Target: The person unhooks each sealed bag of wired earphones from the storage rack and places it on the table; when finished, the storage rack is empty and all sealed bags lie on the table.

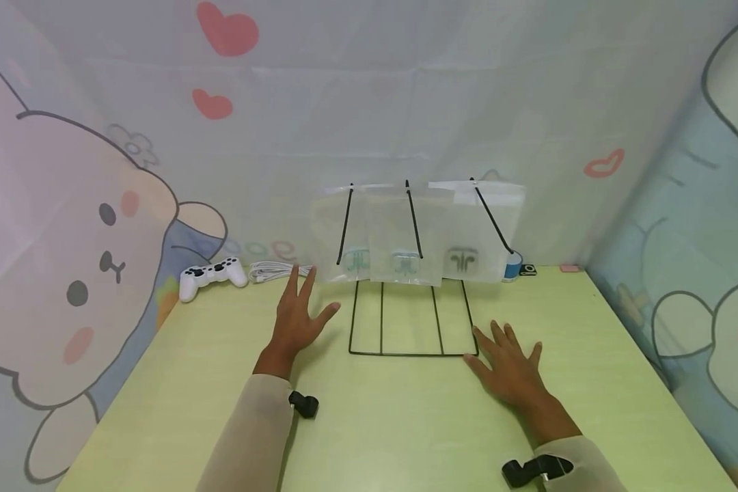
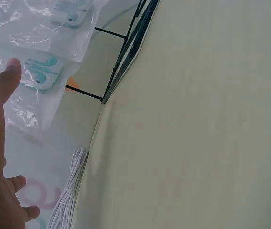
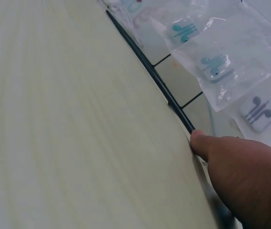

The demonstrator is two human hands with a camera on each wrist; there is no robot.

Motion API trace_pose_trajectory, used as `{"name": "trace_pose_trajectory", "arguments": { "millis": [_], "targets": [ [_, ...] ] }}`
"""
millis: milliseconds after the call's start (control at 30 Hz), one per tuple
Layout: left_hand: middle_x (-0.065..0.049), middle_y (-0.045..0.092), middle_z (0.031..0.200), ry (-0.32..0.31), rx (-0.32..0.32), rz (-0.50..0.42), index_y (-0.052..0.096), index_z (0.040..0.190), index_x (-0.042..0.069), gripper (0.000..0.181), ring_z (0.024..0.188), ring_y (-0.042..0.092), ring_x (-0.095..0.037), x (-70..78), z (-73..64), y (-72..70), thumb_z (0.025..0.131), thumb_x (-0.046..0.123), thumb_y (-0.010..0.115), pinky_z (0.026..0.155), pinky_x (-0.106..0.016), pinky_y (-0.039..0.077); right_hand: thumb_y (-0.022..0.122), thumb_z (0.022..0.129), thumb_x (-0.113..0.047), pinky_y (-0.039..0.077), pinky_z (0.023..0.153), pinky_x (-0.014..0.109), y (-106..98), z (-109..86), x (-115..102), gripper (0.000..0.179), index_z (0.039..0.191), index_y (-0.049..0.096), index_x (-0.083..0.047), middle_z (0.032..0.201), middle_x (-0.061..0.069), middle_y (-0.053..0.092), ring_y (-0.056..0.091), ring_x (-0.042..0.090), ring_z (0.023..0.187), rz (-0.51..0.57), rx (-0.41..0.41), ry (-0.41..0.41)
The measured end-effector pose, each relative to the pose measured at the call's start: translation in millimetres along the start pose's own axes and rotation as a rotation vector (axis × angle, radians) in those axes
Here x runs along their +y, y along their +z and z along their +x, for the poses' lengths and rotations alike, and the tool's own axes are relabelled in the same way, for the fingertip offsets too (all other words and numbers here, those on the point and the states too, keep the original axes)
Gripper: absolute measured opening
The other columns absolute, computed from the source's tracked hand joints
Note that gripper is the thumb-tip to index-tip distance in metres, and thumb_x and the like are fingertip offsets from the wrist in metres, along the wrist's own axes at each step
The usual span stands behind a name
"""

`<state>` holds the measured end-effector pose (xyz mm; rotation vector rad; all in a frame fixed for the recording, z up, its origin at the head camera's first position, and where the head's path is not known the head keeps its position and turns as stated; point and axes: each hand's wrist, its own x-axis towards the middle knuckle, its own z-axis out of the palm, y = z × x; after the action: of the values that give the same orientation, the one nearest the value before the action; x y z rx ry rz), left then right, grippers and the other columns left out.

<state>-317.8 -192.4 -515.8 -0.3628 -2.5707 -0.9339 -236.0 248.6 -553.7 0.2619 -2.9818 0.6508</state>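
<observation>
A black wire rack (image 1: 400,354) stands toward the back of the table, its base frame lying flat. From its three prongs hang clear plastic bags: a left bag (image 1: 329,225), a middle bag (image 1: 387,219) and a right bag (image 1: 452,219). Each holds a small case with earphones; the right bag's earphones (image 3: 258,113) are grey, the others teal. My left hand (image 1: 295,321) spreads its straight fingers left of the rack, beside the left bag and a white cable coil (image 1: 273,271). With fingers spread, my right hand (image 1: 509,365) rests at the rack's front right corner, thumb at the bar.
A white game controller (image 1: 212,275) lies at the back left. Behind the right bag sits a blue and white round container (image 1: 513,268), with a small black device (image 1: 528,270) and a pink block (image 1: 570,268) farther right. A printed cloth backdrop (image 1: 369,116) borders the table.
</observation>
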Motion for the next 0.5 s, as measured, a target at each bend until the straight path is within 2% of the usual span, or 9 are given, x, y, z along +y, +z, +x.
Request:
{"name": "trace_pose_trajectory", "arguments": {
  "millis": [133, 233, 500],
  "targets": [
    [-0.019, 0.006, 0.185, -0.015, -0.006, -0.070, 0.025, 0.176, 0.026, 0.091, 0.167, 0.021, -0.053, -2.9, 7.2, -1.8, 0.103, 0.042, 0.075, 0.124, -0.081, 0.029, 0.049, 0.111, -0.063, -0.004, 0.114, 0.096, 0, 0.2, -1, 0.072, 0.170, 0.042, -0.021, 0.179, 0.026, 0.026, 0.015, 0.055, 0.167, 0.003, -0.002, 0.001],
    [-0.017, 0.007, 0.185, -0.014, -0.001, -0.157, 0.028, 0.175, 0.027, 0.086, 0.168, 0.021, -0.048, -5.9, 13.8, -2.8, 0.104, 0.038, 0.074, 0.124, -0.080, 0.029, 0.050, 0.111, -0.063, -0.005, 0.114, 0.096, 0, 0.0, -1, 0.072, 0.169, 0.043, -0.021, 0.179, 0.026, 0.026, 0.015, 0.055, 0.167, 0.009, -0.006, 0.006],
    [-0.021, 0.022, 0.180, 0.078, 0.071, -0.340, 0.052, 0.162, 0.014, 0.066, 0.167, 0.025, -0.046, -8.0, 33.3, -12.6, 0.102, 0.019, 0.079, 0.129, -0.073, 0.027, 0.051, 0.111, -0.061, -0.005, 0.115, 0.096, -3, -2.3, -6, 0.071, 0.169, 0.045, -0.020, 0.179, 0.026, 0.027, 0.016, 0.055, 0.167, 0.009, -0.004, 0.011]
  ]
}}
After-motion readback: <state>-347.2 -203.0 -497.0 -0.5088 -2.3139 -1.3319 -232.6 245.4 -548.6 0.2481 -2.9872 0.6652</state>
